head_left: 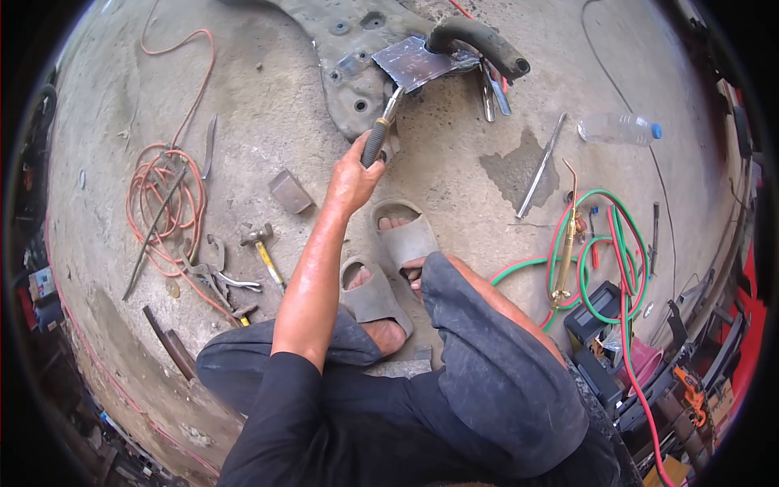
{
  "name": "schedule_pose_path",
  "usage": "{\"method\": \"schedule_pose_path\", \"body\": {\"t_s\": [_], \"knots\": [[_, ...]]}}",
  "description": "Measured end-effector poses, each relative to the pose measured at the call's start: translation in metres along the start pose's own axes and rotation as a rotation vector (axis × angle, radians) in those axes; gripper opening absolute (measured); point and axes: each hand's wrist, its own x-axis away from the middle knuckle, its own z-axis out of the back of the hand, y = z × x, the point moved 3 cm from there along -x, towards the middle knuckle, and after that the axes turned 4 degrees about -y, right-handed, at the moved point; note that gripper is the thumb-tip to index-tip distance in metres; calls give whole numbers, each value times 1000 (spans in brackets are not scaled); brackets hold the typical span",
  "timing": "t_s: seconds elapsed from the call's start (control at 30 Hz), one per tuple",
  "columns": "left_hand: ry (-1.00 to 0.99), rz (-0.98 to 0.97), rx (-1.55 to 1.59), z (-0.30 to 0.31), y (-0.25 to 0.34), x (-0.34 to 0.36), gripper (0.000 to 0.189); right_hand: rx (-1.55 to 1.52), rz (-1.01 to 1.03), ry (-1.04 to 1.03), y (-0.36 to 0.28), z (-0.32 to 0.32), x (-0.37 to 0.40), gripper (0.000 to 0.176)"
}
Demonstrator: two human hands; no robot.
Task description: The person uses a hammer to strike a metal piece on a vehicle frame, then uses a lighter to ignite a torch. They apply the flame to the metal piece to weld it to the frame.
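Observation:
My left hand [354, 180] reaches forward, its fingers wrapped round the dark ribbed grip of a tool with a metal shaft [393, 105]. The tip of the shaft meets the near edge of a shiny flat metal plate [415, 63]; I cannot make out the tool's exact kind. This plate lies against a large grey metal frame part [345, 81] with several holes, beside a thick curved tube [479, 39]. Clamp-like handles [490, 93] hang just below the tube. My right hand is out of view.
To the left lie a coiled orange cable [166, 203], a yellow-handled hammer [266, 258], pliers [235, 284] and a metal block [290, 192]. On the right are a brass gas torch [563, 264], red-green hoses [604, 195], a metal rod [542, 166] and a plastic bottle [617, 128].

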Motion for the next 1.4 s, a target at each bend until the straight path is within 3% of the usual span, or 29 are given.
{"method": "schedule_pose_path", "body": {"t_s": [0.37, 0.57, 0.77, 0.87, 1.07, 1.4], "knots": [[-2, 65, 1, 3, 14, 7, 62, 50, -37, 8, 3, 1, -3, 49], [107, -34, -77, 7, 5, 44, 64, 100, 11, 9, -2, 1, -3, 47], [121, 66, -31, 24, -2, 71, 63, 88, 19, -10, -11, -1, -1, 47], [153, -14, -80, 24, -2, 60, 63, 104, 17, -17, -8, -1, -4, 48], [40, 44, -100, 16, 14, 28, 63, 78, -34, 7, -16, -4, 0, 47], [46, -36, -89, 13, 21, 10, 65, 73, -22, 21, -14, -4, 0, 48]]}}
